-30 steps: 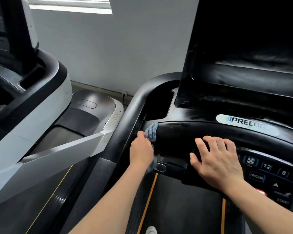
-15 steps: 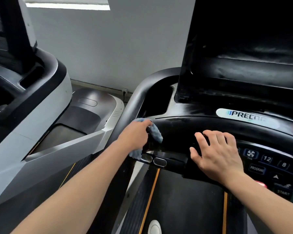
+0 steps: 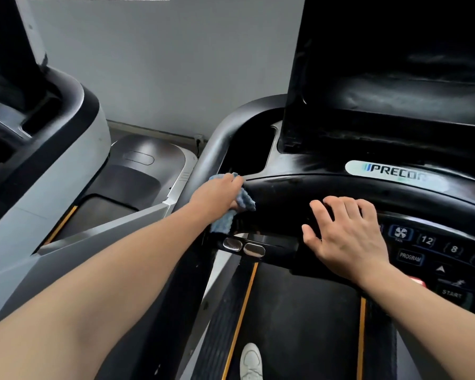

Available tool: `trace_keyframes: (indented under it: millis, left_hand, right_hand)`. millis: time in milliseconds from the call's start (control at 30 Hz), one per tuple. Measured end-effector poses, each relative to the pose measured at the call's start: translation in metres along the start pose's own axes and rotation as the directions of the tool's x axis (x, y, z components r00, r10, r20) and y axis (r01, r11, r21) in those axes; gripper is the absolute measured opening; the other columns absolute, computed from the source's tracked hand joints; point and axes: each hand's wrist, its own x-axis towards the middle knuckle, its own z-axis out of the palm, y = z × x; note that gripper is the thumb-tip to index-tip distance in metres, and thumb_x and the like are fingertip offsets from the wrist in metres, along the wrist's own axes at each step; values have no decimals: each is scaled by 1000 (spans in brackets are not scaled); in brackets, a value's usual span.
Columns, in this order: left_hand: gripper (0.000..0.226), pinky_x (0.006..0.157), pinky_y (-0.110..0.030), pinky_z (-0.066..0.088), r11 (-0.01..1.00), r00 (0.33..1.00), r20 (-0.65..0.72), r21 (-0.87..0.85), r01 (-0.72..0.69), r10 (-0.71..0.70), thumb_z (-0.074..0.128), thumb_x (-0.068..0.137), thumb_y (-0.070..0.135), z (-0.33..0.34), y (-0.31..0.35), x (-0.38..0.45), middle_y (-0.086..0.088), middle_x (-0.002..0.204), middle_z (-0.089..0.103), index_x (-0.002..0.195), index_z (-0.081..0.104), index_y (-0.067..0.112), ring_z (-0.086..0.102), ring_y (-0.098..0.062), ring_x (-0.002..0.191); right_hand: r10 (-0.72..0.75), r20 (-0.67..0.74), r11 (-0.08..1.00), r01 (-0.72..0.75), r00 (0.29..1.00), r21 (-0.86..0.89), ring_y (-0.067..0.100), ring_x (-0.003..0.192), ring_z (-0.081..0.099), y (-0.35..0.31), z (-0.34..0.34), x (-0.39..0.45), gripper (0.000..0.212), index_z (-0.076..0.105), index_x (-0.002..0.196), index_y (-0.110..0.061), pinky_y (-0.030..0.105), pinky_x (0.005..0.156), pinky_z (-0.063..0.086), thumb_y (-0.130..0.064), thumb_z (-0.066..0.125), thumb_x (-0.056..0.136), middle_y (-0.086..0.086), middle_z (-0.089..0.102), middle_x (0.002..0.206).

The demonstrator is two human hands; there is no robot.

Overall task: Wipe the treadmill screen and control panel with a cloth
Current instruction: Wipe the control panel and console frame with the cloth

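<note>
The black treadmill screen stands upright at the top right, above a curved console bar carrying a Precor logo. The control panel with lit buttons lies at the right. My left hand grips a bunched blue cloth and holds it against the left end of the console bar, beside a dark cup recess. My right hand rests flat, fingers spread, on the bar's front edge just left of the buttons.
Two metal pulse sensors sit on the handle below the cloth. A second grey and black treadmill stands close on the left. The belt with orange stripes and a white shoe lie below. A grey wall is behind.
My left hand has swung the cloth from the handle's inner side up onto the left end of the console bar. The right hand has stayed put.
</note>
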Motion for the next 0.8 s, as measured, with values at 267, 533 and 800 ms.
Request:
trace_keyframes:
  millis: [267,533,800]
  left_hand:
    - [50,112,-20,27,939,989,-145,-343,-20,-32,50,106,15,14,19,-13,-7,150,55,155,45,13,50,-25,139]
    - [49,93,-44,53,926,949,-189,-238,-294,253,57,97,20,46,106,-15,-8,126,65,146,51,19,65,-37,108]
    - [65,114,-38,37,983,947,-297,-166,72,-120,49,91,2,45,30,-24,-9,135,60,155,45,16,46,-28,121]
  right_hand:
    - [8,25,1000,-8,1000,25,42,112,59,-3,0,-3,57,63,133,-9,57,98,40,-53,53,97,19,63,127]
    - [15,-4,1000,-15,1000,9,43,111,60,-1,1,-2,57,65,130,-8,57,97,42,-52,56,95,20,64,126]
    - [13,-29,1000,-12,999,18,43,111,61,-3,2,-1,57,66,130,-8,57,97,42,-52,54,95,20,65,125]
